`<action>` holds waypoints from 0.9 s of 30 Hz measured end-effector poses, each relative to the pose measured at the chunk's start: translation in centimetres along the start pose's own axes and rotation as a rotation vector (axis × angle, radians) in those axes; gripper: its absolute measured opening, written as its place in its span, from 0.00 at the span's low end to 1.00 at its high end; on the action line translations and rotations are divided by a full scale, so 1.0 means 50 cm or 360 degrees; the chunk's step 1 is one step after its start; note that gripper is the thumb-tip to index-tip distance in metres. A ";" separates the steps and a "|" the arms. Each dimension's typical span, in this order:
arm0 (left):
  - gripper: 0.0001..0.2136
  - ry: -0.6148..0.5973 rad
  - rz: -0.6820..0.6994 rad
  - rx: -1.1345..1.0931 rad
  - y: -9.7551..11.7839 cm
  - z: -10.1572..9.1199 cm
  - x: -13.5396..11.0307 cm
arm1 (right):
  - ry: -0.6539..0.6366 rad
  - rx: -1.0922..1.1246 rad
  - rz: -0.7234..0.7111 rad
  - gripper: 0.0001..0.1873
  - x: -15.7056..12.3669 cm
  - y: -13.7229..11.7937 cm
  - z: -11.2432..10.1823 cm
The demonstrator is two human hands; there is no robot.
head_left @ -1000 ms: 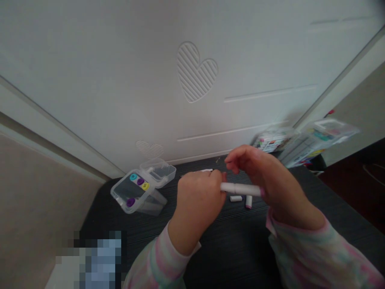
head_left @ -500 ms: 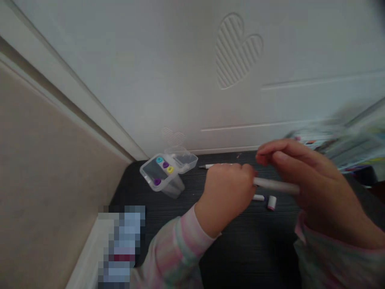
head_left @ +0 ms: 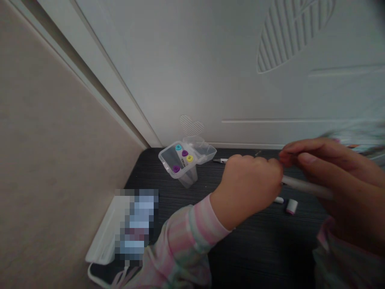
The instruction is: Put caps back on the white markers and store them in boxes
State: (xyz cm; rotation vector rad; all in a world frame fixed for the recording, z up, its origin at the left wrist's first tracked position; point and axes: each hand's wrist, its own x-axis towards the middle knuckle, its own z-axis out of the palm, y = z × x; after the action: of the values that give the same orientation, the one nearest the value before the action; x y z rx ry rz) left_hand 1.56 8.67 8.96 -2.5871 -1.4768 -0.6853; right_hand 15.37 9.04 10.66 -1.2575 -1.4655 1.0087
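My left hand [head_left: 248, 190] is closed in a fist around one end of a white marker [head_left: 303, 185]. My right hand [head_left: 337, 176] grips the same marker's other end, fingers curled over it. Both hands hover above a dark striped surface [head_left: 258, 249]. Two small white marker caps [head_left: 288, 204] lie on the surface just below the marker. Another white pen [head_left: 221, 160] lies behind my left hand, mostly hidden by it.
A small clear plastic box [head_left: 185, 160] with its lid open holds markers with blue, purple and yellow ends, at the back left. A white panel with embossed hearts [head_left: 288, 36] rises behind. A blurred-out item in a white tray [head_left: 102, 245] sits at the lower left.
The view has swung to the left and closer, so the box and hands shifted right in the picture. Both hands still hold the marker in the same way.
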 end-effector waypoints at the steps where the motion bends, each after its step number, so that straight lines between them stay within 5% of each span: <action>1: 0.07 -0.0001 0.0004 -0.0006 0.000 0.000 0.000 | 0.0009 0.0007 0.0006 0.07 -0.001 -0.001 0.000; 27: 0.06 0.0083 0.0118 0.0037 0.000 -0.001 0.002 | -0.0298 0.0119 -0.0130 0.06 -0.005 -0.007 -0.006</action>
State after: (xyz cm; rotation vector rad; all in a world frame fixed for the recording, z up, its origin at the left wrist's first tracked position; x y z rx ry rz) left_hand 1.57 8.76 9.06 -2.5714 -1.3586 -0.7172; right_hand 15.61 8.77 11.02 -1.0646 -1.5927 1.1398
